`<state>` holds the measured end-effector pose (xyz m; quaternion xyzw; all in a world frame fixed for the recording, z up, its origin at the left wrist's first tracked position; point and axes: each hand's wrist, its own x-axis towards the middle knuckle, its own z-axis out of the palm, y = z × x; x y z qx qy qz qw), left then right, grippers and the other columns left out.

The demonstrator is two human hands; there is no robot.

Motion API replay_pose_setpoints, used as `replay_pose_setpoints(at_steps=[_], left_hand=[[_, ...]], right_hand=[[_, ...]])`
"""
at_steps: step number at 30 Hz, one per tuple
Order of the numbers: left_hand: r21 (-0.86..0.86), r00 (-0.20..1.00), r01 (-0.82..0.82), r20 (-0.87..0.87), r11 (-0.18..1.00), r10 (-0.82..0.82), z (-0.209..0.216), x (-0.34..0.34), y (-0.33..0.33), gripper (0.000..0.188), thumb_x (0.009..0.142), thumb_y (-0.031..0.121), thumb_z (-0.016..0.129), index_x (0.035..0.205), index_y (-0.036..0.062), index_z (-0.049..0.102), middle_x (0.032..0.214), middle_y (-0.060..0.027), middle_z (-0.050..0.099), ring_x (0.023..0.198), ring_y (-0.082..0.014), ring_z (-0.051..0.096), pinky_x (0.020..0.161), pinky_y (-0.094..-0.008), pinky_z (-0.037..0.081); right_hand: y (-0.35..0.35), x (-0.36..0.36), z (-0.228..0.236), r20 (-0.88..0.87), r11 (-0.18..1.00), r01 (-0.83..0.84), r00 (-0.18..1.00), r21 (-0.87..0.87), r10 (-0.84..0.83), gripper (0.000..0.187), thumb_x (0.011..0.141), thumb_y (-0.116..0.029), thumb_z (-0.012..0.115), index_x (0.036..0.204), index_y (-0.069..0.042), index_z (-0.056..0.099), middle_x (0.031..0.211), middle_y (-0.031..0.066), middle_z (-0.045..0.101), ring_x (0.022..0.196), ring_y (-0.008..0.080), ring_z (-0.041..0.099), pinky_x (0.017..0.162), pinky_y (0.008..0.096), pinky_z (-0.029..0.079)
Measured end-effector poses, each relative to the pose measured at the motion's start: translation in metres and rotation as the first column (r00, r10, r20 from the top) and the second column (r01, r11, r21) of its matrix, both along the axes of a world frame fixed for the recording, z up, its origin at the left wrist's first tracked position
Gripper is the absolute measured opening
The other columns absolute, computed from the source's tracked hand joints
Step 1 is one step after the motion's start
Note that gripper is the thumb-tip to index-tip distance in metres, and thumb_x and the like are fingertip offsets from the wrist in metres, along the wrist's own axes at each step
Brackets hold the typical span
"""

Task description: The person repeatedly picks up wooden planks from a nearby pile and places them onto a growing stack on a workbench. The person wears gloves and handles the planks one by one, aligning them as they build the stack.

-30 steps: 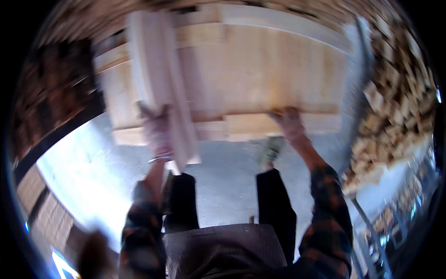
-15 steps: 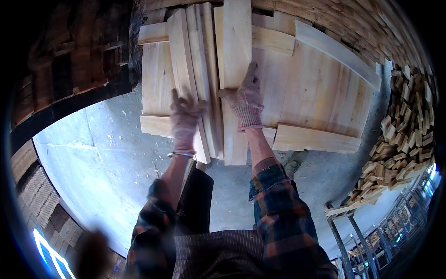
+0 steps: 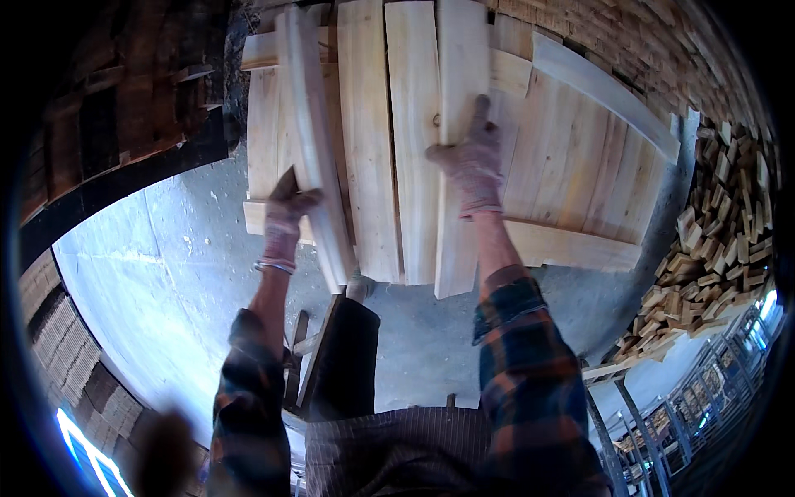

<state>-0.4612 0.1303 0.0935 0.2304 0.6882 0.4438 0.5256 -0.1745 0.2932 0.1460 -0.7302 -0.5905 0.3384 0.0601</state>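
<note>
"Grey floor shows below a plank panel. What looks settled?"

"Two boards, side by side between your hands."

"And unsettled?"

"Your right hand spreads wide over a third board; touching your left hand, a fourth board seems tilted, its hold unclear."

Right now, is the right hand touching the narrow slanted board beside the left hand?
Apart. The head view shows a wider board lying between the right hand and the narrow slanted board.
</note>
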Motion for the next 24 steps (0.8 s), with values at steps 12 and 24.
replay_pose_setpoints(at_steps=[12, 24], left_hand=[[-0.010, 0.949, -0.217, -0.235, 0.976, 0.208, 0.010, 0.007, 0.021, 0.040, 0.075, 0.006, 0.077, 0.111, -0.0024, 0.063, 0.096, -0.0047, 0.066, 0.081, -0.0114, 0.059, 0.074, -0.0260, 0.050], [0.085, 0.888, -0.366, -0.265, 0.927, 0.375, 0.027, 0.004, 0.025, 0.034, 0.075, 0.002, 0.073, 0.108, -0.0001, 0.065, 0.098, -0.0028, 0.065, 0.085, -0.0116, 0.057, 0.082, -0.0244, 0.046]], right_hand=[[-0.025, 0.056, -0.020, 0.408, 0.936, -0.296, 0.891, 0.190, 0.199, 0.084, 0.078, -0.054, 0.065, 0.142, -0.008, 0.036, 0.121, 0.0231, 0.049, 0.109, 0.0393, 0.053, 0.091, 0.0484, 0.046], [-0.020, -0.026, -0.001, 0.150, 0.972, -0.112, 0.978, -0.206, 0.145, 0.107, 0.068, -0.018, 0.075, 0.150, -0.016, 0.007, 0.116, 0.0225, 0.051, 0.107, 0.0357, 0.057, 0.084, 0.0441, 0.053]])
